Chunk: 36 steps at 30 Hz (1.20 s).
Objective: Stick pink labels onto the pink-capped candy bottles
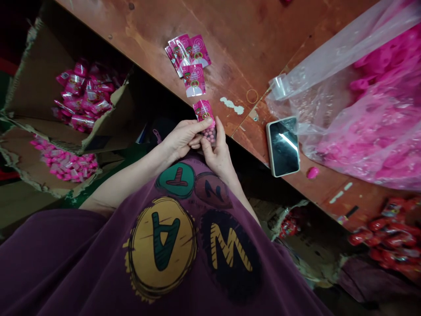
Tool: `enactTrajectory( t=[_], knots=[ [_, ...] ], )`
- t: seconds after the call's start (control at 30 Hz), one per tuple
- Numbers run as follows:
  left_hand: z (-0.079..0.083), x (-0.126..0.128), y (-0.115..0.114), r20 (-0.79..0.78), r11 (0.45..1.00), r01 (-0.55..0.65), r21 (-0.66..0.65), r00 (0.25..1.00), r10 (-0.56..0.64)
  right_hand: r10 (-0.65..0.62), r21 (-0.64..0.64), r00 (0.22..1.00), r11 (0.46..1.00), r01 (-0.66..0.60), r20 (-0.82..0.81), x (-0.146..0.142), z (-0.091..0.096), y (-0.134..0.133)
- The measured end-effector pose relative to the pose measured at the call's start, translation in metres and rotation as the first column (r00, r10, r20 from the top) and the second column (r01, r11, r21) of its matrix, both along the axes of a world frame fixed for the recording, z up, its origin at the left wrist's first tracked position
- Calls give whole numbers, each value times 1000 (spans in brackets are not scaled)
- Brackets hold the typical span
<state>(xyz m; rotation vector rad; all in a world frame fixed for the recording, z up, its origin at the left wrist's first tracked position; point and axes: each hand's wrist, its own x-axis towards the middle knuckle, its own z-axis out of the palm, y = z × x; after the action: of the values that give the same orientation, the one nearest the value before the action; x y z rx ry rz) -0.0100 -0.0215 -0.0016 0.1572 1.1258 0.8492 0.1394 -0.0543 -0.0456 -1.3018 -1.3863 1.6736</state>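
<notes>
Between both hands is a small clear packet of pink candy balls [208,134] with a printed pink top, held at the table's edge. My left hand [184,136] has its thumb pressed on the printed part, the other fingers curled behind. Around the lower right side of the same packet closes my right hand [218,151], thumb in front. Just beyond the packet lies a single pink printed sachet [194,80] on the table. A small stack of similar sachets [184,52] overlaps behind it.
A phone [284,147] lies right, beside a large clear bag of pink plastic pieces [371,127]. Red wrapped items [394,232] sit at far right. Left, below the table, a cardboard box [36,61] holds pink packets; another carton [19,151] holds small pink pieces.
</notes>
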Motion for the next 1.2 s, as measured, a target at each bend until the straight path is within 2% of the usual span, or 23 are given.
enactTrajectory(
  t=[0.17,0.3,0.4,0.53,0.63,0.8,0.93,1.03,1.1,1.2],
  knots=[
    [7,8,2,-92,999,-2,41,996,6,-26,-213,961,976,-35,-276,-2,9,2],
    [10,7,0,-87,993,27,118,996,-17,-66,-276,909,959,-55,-411,-1,14,2],
    [5,4,-5,-44,989,45,144,998,-39,-55,-242,933,970,-35,-356,-3,8,0],
    [0,6,-13,-51,994,-20,104,998,26,-42,-15,996,999,41,-84,-7,-5,-1],
    [1,10,-16,-76,996,-66,59,995,71,-15,92,1000,996,14,18,-8,-9,0],
    [4,11,-17,-128,997,-74,25,989,76,50,4,998,999,-50,-50,-7,-8,-3],
    [1,5,-18,-44,993,-85,78,995,88,29,-112,984,993,-49,-175,-4,-3,-6],
    [-1,-1,-21,39,990,-52,132,998,47,22,-226,944,969,-102,-330,0,3,-7],
    [-1,-5,-24,62,987,-18,160,998,8,20,-237,922,964,-120,-387,1,5,-7],
    [-2,-10,-25,36,980,30,197,999,-38,40,-187,943,977,-107,-330,0,1,-7]
  ],
)
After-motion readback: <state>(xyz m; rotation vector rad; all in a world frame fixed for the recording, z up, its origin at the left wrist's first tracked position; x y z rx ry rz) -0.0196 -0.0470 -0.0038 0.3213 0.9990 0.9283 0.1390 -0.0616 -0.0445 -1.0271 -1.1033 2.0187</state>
